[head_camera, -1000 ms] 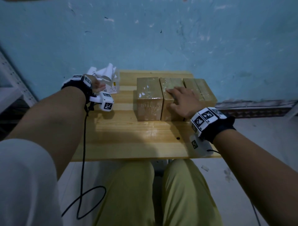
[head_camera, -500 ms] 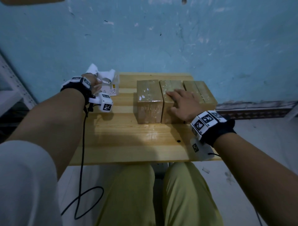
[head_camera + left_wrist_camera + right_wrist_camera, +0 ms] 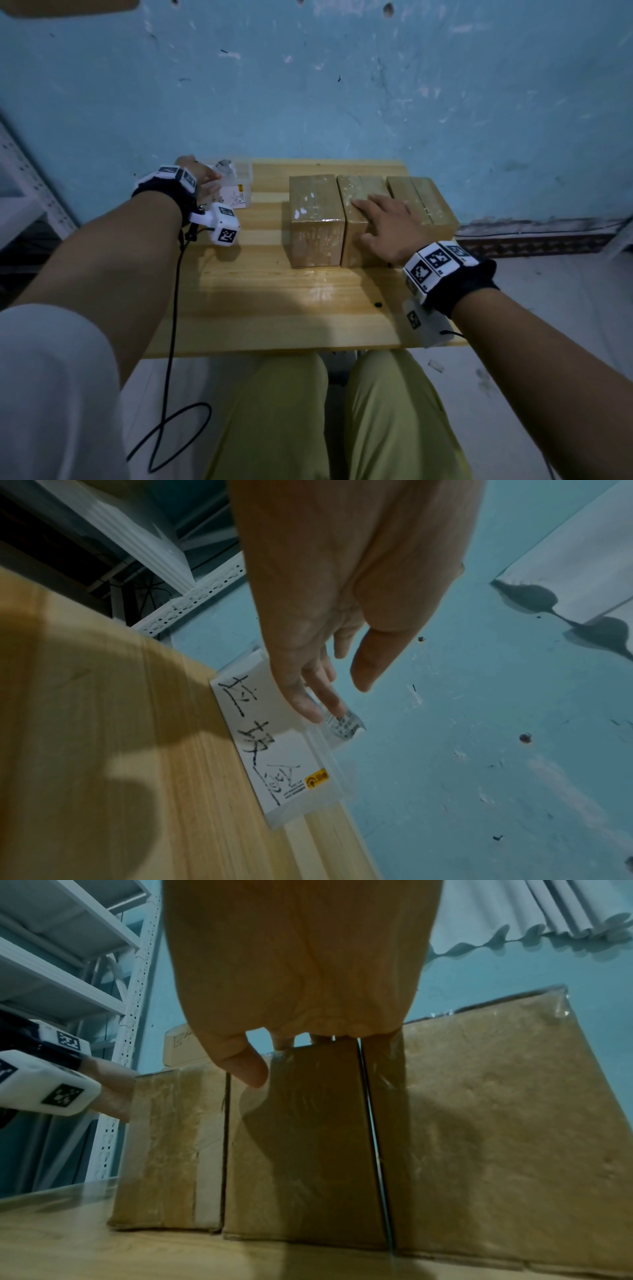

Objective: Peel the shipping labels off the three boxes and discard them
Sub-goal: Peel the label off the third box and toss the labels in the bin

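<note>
Three brown taped boxes stand side by side on the wooden table (image 3: 274, 308): the left box (image 3: 315, 219), the middle box (image 3: 356, 205) and the right box (image 3: 421, 198). No labels show on their tops; the left one carries small white scraps. My right hand (image 3: 380, 219) lies flat on the middle box (image 3: 301, 1150), thumb against its front face. My left hand (image 3: 209, 176) reaches into a clear plastic bin (image 3: 245, 171) at the table's back left. Its straight fingers (image 3: 315, 710) sit over a crumpled printed label (image 3: 346, 723) inside the bin (image 3: 325, 753).
A white handwritten sign (image 3: 270, 750) covers the bin's front. A blue wall stands right behind the table. White metal shelving (image 3: 85, 961) is at the left. My knees are under the table's near edge, and a black cable (image 3: 171, 342) hangs from the left wrist.
The white labels that my left hand held above the bin have gone down into it, and the fingers have straightened. The right hand has stayed on the middle box.
</note>
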